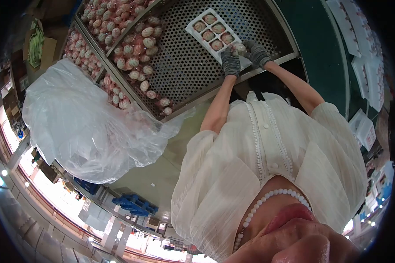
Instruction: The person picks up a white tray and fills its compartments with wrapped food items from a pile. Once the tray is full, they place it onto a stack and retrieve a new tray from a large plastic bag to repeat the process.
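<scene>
A white compartment tray lies on the perforated metal table, with several striped balls in clear wrapping in its cells. My right hand, in a grey knit glove, has its fingers curled against a striped ball at the tray's near end. On the other side of that ball is my gloved left hand, its fingers bent down over the near cells. What those fingers hold, if anything, is hidden.
Loose wrapped balls are heaped on the left of the perforated table, beyond metal dividers. Clear plastic sheeting bulges at its left corner. White trays stand on a green surface at right. A blue pallet lies on the floor.
</scene>
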`<state>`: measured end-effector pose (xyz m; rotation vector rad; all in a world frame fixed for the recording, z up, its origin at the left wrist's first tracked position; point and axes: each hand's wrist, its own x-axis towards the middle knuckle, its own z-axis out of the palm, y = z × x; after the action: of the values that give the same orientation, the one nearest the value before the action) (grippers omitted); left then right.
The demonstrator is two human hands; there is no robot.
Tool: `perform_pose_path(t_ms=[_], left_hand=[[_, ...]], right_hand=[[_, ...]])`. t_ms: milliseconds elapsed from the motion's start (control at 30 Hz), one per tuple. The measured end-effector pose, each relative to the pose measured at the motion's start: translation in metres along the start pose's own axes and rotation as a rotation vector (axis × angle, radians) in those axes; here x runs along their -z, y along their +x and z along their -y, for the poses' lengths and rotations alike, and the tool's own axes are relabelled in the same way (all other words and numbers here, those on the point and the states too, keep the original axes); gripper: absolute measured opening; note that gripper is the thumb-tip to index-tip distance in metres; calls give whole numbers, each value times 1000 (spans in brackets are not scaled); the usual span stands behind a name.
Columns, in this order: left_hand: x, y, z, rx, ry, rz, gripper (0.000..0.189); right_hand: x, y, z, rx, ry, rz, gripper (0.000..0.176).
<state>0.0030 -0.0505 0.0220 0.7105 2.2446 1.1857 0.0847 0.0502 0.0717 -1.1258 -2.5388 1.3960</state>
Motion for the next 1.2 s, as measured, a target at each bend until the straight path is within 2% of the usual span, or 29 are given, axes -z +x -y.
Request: perform_pose_path(t_ms=[100, 167, 233, 267, 333, 400, 467, 533, 600, 667, 733, 800, 867, 933, 967, 1000, 1067, 1100, 1133, 1200], left_hand=[[6, 0, 4, 62, -84, 16, 26], [13, -2, -1, -78, 162, 14, 26], [10, -4, -3, -71, 212, 6, 27], [7, -4, -6, -68, 264, -6, 27], [10, -15, -15, -36, 192, -40, 28], [9, -18, -18, 1, 119, -73, 29], [13, -22, -11, -40, 156, -30, 30], [18, -17, -4, -43, 158, -22, 30], [16, -9, 7, -27, 233, 97, 32], [8, -6, 19, -6, 219, 102, 31], [-2, -7, 39, -189, 153, 34, 30], [-14, -6, 56, -305, 319, 15, 29], [27, -20, 19, -131, 21, -9, 28], [48, -21, 33, -18, -46, -111, 27], [54, -18, 58, -41, 135, -217, 28], [64, -18, 84, -60, 315, -317, 30], [130, -16, 96, 117, 620, -227, 35], [155, -17, 109, 315, 618, -350, 42], [176, -19, 128, 511, 609, -473, 50], [215, -17, 200, 611, 1006, -574, 61]], right_hand=[[-3, -1, 6, 106, -182, -80, 44], [-1, 4, 15, 157, -246, -123, 42], [12, 16, 34, -54, -369, 211, 34], [13, 19, 37, -53, -374, 207, 34], [3, 31, 31, 133, -521, 198, 30], [-5, 39, 38, 145, -625, 175, 29], [-8, 42, 53, -47, -663, 321, 29], [-8, 38, 44, 0, -644, 306, 26], [-12, 28, 23, 246, -526, 15, 22], [-20, 34, 17, 266, -563, 0, 19], [-28, 42, 18, 179, -578, 139, 19], [-31, 50, 22, 202, -625, 220, 24], [-31, 57, 9, 302, -715, 335, 30], [-25, 55, 27, -23, -594, 353, 35], [-26, 54, 19, -9, -613, 273, 38], [-23, 55, 37, 2, -617, 284, 38], [-30, 63, 38, -203, -601, 501, 38], [-33, 59, 40, -116, -653, 422, 34], [-38, 61, 37, -116, -654, 423, 34], [-46, 62, 24, -98, -688, 400, 30]])
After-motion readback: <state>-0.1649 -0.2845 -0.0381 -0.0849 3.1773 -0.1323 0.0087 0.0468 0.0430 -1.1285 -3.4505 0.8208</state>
